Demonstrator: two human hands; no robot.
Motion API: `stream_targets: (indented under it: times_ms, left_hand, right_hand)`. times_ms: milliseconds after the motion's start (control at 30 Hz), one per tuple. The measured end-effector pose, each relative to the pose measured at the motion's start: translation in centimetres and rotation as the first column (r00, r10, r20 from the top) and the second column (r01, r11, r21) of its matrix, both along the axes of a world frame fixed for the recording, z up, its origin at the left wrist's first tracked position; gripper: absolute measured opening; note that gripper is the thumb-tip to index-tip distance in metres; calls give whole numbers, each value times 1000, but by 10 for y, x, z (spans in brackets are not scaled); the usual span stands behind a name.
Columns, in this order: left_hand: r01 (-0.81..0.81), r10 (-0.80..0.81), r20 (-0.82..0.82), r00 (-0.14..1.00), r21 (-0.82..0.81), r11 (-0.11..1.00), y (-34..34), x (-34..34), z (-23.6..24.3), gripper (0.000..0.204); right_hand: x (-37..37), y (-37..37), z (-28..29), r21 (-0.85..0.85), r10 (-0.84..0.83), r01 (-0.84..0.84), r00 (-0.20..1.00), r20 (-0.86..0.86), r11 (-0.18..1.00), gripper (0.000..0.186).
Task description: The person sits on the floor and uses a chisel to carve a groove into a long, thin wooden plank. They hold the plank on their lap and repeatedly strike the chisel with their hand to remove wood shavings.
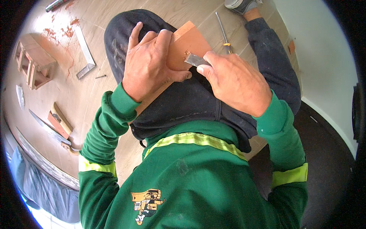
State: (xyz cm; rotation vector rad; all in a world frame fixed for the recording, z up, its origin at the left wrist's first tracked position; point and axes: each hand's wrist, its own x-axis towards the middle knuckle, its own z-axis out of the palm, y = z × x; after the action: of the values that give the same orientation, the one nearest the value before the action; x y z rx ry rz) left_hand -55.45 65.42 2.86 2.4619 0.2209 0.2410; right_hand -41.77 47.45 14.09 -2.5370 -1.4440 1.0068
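Note:
My left hand (150,61) grips an orange-brown wooden board (192,41), which rests tilted across my dark-trousered lap. Its thumb presses along the board's near edge, and the index finger sticks up apart. In my right hand (238,82) is a chisel (196,60), its handle hidden inside the closed fingers. The flat steel blade points left, and its tip touches the board's face at a small rough patch with raised chips. Below my left wrist, the board's lower end runs down beside my thigh.
On the floor at left lie a metal try square (86,55), a small screw (101,76), a small wooden frame (40,63), a handsaw (47,126) and a wooden block (60,121). Reddish shavings (68,30) are scattered there. A screwdriver (223,32) lies ahead; a white wall (324,49) stands right.

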Motion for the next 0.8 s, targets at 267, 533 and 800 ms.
stream_targets:
  times_ms: [267, 533, 800]
  left_hand:
    - [-19, 20, 53, 998, -18, 1000, -1, -2, 0, 85]
    - [-24, 25, 57, 998, -12, 1000, -1, -3, 0, 89]
    - [-19, 20, 20, 1000, -37, 999, 0, -3, -2, 91]
  right_hand:
    - [21, -2, 3, 93, 255, -267, 960, 118, 959, 25]
    - [22, 18, 13, -78, 242, -238, 969, 49, 968, 30]
    - [28, 23, 15, -51, 394, -391, 912, 112, 919, 29]
